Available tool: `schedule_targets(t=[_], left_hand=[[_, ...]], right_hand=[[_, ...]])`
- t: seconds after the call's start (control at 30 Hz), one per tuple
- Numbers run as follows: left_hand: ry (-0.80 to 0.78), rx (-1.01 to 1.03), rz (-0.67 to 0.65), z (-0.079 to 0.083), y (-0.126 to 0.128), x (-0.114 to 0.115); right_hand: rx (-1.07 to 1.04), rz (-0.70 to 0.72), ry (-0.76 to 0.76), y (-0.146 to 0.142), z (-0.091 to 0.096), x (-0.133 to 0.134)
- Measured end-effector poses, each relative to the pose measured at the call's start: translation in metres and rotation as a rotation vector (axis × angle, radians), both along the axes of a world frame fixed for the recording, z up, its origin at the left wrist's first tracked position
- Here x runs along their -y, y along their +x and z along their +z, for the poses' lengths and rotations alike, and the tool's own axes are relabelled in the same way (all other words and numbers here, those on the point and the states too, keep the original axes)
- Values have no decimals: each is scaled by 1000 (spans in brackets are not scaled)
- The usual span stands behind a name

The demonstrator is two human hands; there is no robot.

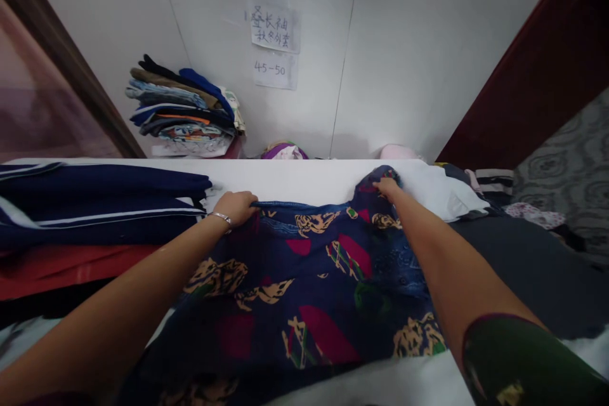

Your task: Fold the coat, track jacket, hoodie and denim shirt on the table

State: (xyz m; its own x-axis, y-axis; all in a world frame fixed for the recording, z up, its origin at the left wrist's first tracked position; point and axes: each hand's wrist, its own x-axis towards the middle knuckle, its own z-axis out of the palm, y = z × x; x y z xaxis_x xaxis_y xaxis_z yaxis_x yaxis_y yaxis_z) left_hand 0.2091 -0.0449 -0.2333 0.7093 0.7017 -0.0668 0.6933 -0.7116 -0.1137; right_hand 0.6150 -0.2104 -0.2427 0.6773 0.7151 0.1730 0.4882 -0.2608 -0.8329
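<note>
A navy garment [304,292] with a tan, magenta and green print lies spread in front of me. Patches of blue denim [402,263] show at its upper edge and right side; I cannot tell whether they belong to it or to something beneath. My left hand [239,207], with a bracelet at the wrist, is closed on the garment's far left corner. At the far right corner, my right hand [387,188] pinches a raised, bunched part of the cloth. The garment's near end runs out of view at the bottom.
The white table [285,179] ends at a pale wall. Navy striped clothes [95,196] and a red garment [80,263] lie left; white [438,190] and dark grey cloth [528,273] lie right. Behind the table stands a stack of folded clothes [185,108]. Paper notes [275,47] hang above.
</note>
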Motion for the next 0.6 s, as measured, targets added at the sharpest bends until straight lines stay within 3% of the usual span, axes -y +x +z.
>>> schedule_targets(t=[0.1,0.17,0.3,0.37,0.47,0.6], left_hand=[[29,18,64,6,-5,2],[37,56,63,10,-11,7],[89,157,-69,21,-35,32],[116,189,-155,26,-51,53],[69,227,-219,24,-77,92],[-132,246,-327,0,-102,146]], right_hand=[[-53,-94,136,10,30,-7],[-135,-94,303,18,52,-2],[-389,117,637,23,75,42],[-440,201,663,16,72,80],[-483,229,615,0,48,144],[-545,113,362,-20,0,220]])
